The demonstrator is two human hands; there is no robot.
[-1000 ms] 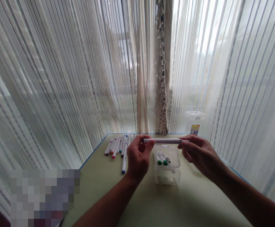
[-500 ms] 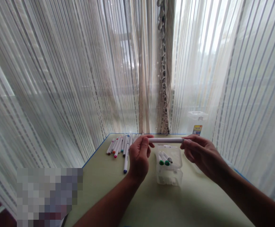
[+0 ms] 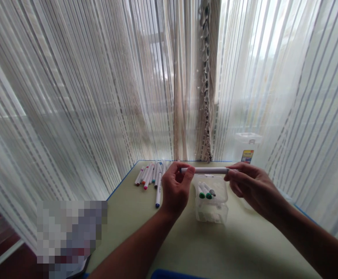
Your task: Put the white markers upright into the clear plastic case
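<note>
A person holds a white marker [image 3: 209, 170] level at the centre of the frame, above a pale green bench [image 3: 157, 240]. The left hand [image 3: 177, 188] is closed around the marker's dark left end, thumb pressed along the barrel; the right hand [image 3: 249, 180] pinches the greyish right end between its fingertips. The slim, straight barrel looks like hard plastic, probably light and stiff, its smooth skin likely to slip or roll under a loose grip. The bare middle appears the steadiest place for a single hold; pinching both ends should suit a pull or twist. Just below, a clear plastic case [image 3: 211, 213] lies open, its thin walls seemingly flexible, with three pens [image 3: 205, 190] slanting in its far half, two tipped green and one grey. Left of centre, round-barrelled loose markers [image 3: 147, 176] lie bunched before sheer, striped, softly pleated curtains [image 3: 84, 77].
</note>
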